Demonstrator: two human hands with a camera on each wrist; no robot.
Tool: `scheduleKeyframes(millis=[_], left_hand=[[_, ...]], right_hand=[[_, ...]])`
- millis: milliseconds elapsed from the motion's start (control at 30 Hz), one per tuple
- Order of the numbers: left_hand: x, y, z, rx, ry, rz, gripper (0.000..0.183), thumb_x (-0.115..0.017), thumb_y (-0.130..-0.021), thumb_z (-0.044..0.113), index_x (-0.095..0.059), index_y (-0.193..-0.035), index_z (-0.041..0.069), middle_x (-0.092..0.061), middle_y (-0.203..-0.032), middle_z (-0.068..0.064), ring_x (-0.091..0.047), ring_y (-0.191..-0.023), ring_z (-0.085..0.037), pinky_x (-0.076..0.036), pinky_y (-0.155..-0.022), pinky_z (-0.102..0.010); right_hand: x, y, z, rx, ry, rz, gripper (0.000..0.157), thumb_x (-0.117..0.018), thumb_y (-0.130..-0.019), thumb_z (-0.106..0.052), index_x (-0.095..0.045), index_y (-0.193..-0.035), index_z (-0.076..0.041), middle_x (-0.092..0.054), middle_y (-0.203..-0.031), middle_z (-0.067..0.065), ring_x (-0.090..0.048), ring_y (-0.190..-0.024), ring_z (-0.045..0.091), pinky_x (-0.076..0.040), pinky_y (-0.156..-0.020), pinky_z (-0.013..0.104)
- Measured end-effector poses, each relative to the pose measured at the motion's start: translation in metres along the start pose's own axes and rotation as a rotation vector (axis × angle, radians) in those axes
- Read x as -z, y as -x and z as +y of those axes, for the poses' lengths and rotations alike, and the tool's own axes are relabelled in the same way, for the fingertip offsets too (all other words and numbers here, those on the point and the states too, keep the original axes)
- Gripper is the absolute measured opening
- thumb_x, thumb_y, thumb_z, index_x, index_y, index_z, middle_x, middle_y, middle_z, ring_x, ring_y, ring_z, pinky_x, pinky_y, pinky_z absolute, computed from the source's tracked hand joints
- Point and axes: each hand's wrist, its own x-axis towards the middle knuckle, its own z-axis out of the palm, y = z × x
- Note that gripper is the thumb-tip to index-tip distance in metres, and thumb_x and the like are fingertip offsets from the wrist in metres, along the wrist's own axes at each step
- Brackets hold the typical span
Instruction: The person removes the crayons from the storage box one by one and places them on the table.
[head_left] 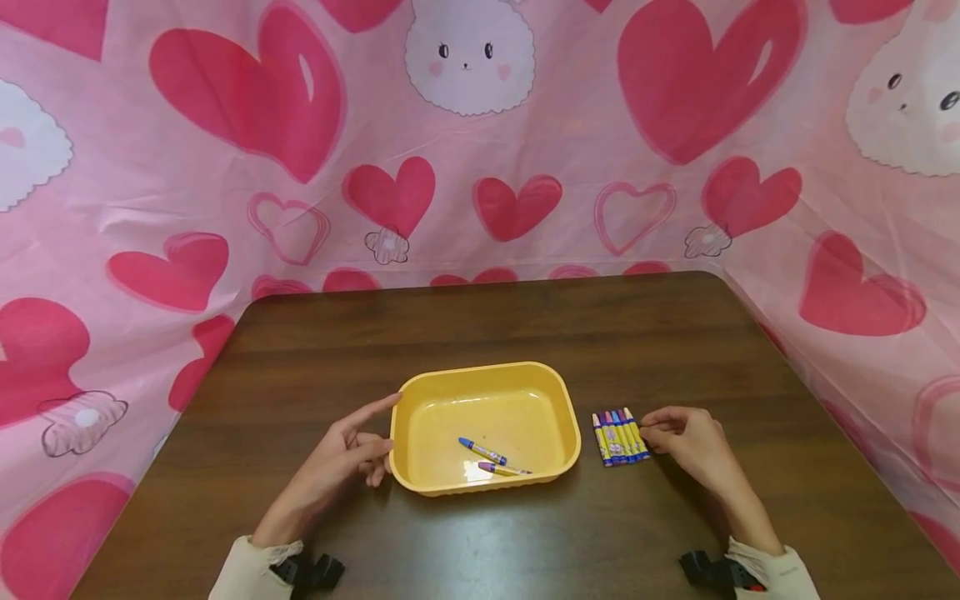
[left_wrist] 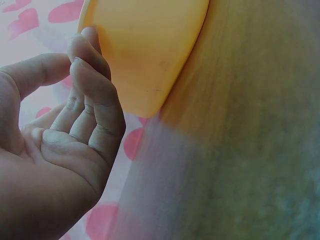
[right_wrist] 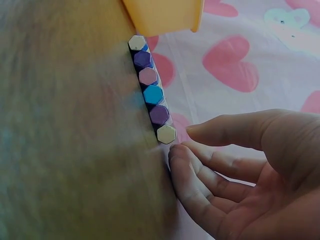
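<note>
- Head view, far left: your left hand [head_left: 341,457] was at the left side of the yellow plastic tray [head_left: 517,421], index finger stretched to the rim and thumb lower down by the wall. Thumb and index were spread apart and pinched nothing that showed; how firmly they pressed, you could not tell.
- Inside the tray, toward its near side, two wrapped crayons lay loose: a blue-tipped crayon [head_left: 482,451] and, just to its right and nearer you, a purplish-tipped crayon [head_left: 504,469].
- Right of the tray and apart from it, you had a row of six crayons [head_left: 620,436] side by side on the brown wooden table [head_left: 480,321], tips pointing away from you.
- At far right, your right hand [head_left: 697,446] was poised by the row's outer, cream-ended crayon [right_wrist: 166,134]. The right wrist view showed a gap between thumb and index, with nothing pinched; contact was unclear.
- By count, your lining-up looked well along: six were in the row, leaving two in the tray, if the row was where you wanted them.
</note>
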Motion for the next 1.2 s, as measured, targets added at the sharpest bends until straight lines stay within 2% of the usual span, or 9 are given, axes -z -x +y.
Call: scheduleKeyframes(millis=[300, 500, 633, 800, 933, 1100, 1200], left_hand=[[0.001, -0.003, 0.0, -0.001, -0.026, 0.006, 0.062, -0.058, -0.099, 0.005, -0.031, -0.155, 0.006, -0.056, -0.074, -0.036, -0.059, -0.054, -0.02, -0.051, -0.053, -0.028], [0.001, -0.006, -0.001, -0.029, -0.023, -0.018, 0.062, -0.057, -0.099, 0.002, -0.03, -0.155, 0.004, -0.059, -0.072, -0.03, -0.058, -0.053, -0.02, -0.051, -0.052, -0.027], [0.0, -0.005, -0.001, -0.017, -0.015, -0.005, 0.062, -0.058, -0.099, 0.003, -0.031, -0.155, 0.006, -0.058, -0.073, -0.033, -0.059, -0.054, -0.019, -0.051, -0.052, -0.026], [-0.001, -0.003, -0.001, -0.009, -0.01, 0.001, 0.062, -0.058, -0.099, 0.004, -0.031, -0.155, 0.006, -0.055, -0.074, -0.036, -0.059, -0.054, -0.018, -0.051, -0.053, -0.026], [-0.001, -0.002, -0.001, -0.002, -0.006, 0.003, 0.063, -0.058, -0.099, 0.005, -0.03, -0.155, 0.005, -0.056, -0.075, -0.036, -0.059, -0.054, -0.017, -0.051, -0.053, -0.026], [-0.001, 0.0, 0.0, 0.003, -0.011, 0.008, 0.063, -0.058, -0.099, 0.006, -0.03, -0.155, 0.005, -0.056, -0.075, -0.036, -0.059, -0.054, -0.016, -0.051, -0.053, -0.025], [-0.001, 0.001, 0.0, 0.006, -0.015, 0.01, 0.063, -0.058, -0.099, 0.006, -0.03, -0.155, 0.005, -0.056, -0.074, -0.035, -0.059, -0.054, -0.016, -0.051, -0.053, -0.025]], right_hand=[[0.003, -0.003, 0.002, -0.031, -0.077, 0.018, 0.019, -0.072, -0.091, -0.012, -0.073, -0.1, 0.005, -0.074, -0.089, 0.014, -0.07, -0.069, 0.014, -0.057, -0.063, 0.027], [0.012, 0.001, 0.0, -0.094, 0.019, 0.111, 0.018, -0.07, -0.092, -0.015, -0.075, -0.096, 0.002, -0.074, -0.081, 0.01, -0.069, -0.064, 0.014, -0.055, -0.058, 0.026], [0.016, 0.002, -0.002, -0.103, 0.06, 0.149, 0.017, -0.069, -0.092, -0.015, -0.075, -0.095, 0.001, -0.074, -0.079, 0.009, -0.069, -0.063, 0.013, -0.054, -0.057, 0.025], [0.016, 0.004, -0.006, -0.065, 0.069, 0.129, 0.018, -0.071, -0.092, -0.016, -0.075, -0.097, 0.001, -0.074, -0.081, 0.009, -0.069, -0.064, 0.014, -0.054, -0.057, 0.024], [0.018, 0.006, -0.015, -0.009, 0.12, 0.135, 0.015, -0.072, -0.092, -0.018, -0.077, -0.097, -0.005, -0.075, -0.084, 0.007, -0.068, -0.069, 0.015, -0.052, -0.059, 0.024], [0.023, 0.007, -0.034, 0.095, 0.19, 0.175, 0.013, -0.075, -0.09, -0.024, -0.078, -0.095, -0.013, -0.075, -0.092, 0.005, -0.067, -0.084, 0.021, -0.049, -0.065, 0.026], [0.023, 0.008, -0.051, 0.153, 0.203, 0.186, 0.012, -0.076, -0.089, -0.025, -0.078, -0.094, -0.014, -0.075, -0.091, 0.004, -0.068, -0.085, 0.023, -0.05, -0.066, 0.027]])
